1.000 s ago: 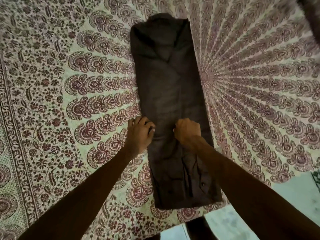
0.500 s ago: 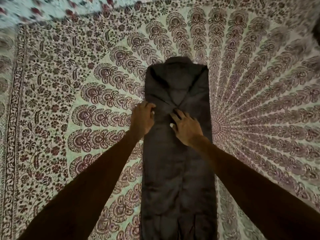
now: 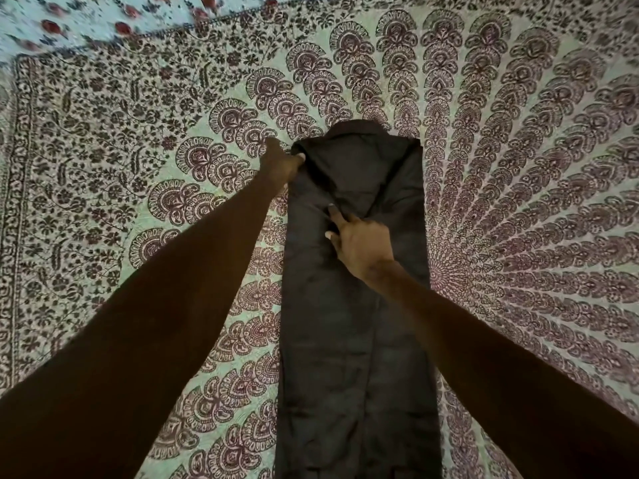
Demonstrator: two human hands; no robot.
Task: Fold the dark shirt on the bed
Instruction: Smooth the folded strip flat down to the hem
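The bed [image 3: 103,305] is covered by a pale bedspread [image 3: 518,167] printed in dark maroon, with feathered motifs fanning from a mandala centre and a leafy border at the left. Past its far-left corner lies a light blue cloth [image 3: 69,22] with red flowers, and the light is dim.

The shirt [image 3: 356,305] is a plain dark brownish-black, with a dull sheen along its creases. The bedspread [image 3: 518,167] under it has a pale mint-green ground printed in maroon and black. Feather-like fans radiate from a centre at the right, and a dense band of black flowers and vines fills the left side. Past its top left corner, a sheet [image 3: 69,19] is pale blue with red flowers.
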